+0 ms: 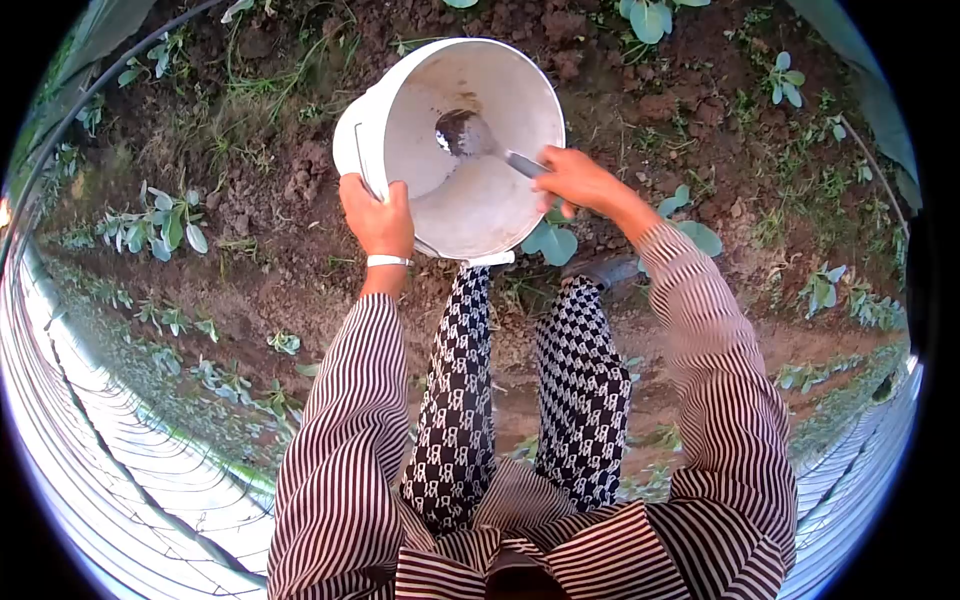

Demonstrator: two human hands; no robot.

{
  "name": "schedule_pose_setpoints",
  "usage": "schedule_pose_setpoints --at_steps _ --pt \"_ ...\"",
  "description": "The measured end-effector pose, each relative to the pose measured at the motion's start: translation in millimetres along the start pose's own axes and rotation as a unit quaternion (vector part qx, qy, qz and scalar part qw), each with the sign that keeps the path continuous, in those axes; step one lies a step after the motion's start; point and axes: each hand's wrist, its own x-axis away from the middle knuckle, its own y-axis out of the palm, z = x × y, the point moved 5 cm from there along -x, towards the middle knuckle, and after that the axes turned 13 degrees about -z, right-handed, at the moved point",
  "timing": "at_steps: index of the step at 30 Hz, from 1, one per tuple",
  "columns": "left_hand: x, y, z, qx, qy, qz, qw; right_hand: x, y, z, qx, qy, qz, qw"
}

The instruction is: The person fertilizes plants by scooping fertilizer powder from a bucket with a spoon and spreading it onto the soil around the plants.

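My left hand (380,215) grips the rim and side of a white bucket (415,85), which is tilted so that its open mouth faces me. In my right hand (580,182) is the handle of a spoon-like scoop (470,135), whose metal head is inside the bucket. The scoop is slightly blurred. Dark material lies by the scoop's head, too small to make out. Dirt marks show on the bucket's inner wall.
Brown soil (270,210) with weeds spreads around the bucket. A leafy plant (165,225) grows at the left, another (553,240) just below the bucket's right side. My legs in patterned trousers (450,430) stand below it. Curved hoops and netting line the edges.
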Motion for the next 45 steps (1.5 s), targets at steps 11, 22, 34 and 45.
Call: schedule_pose_setpoints --at_steps 11,22,34,45 --pt "8.0 5.0 3.5 -0.023 0.039 0.028 0.999 -198.2 47.7 31.5 0.169 -0.120 0.189 0.960" --pt "8.1 7.0 10.3 0.003 0.003 0.011 1.000 1.8 18.2 49.5 -0.340 -0.050 -0.041 0.938" --pt "0.2 -5.1 3.3 0.038 -0.005 0.013 0.999 165.2 -116.2 164.8 -0.499 -0.199 0.165 0.827" --pt "-9.6 -11.6 -8.6 0.104 0.012 -0.002 0.994 64.0 -369.2 207.4 0.188 0.020 0.607 0.772"
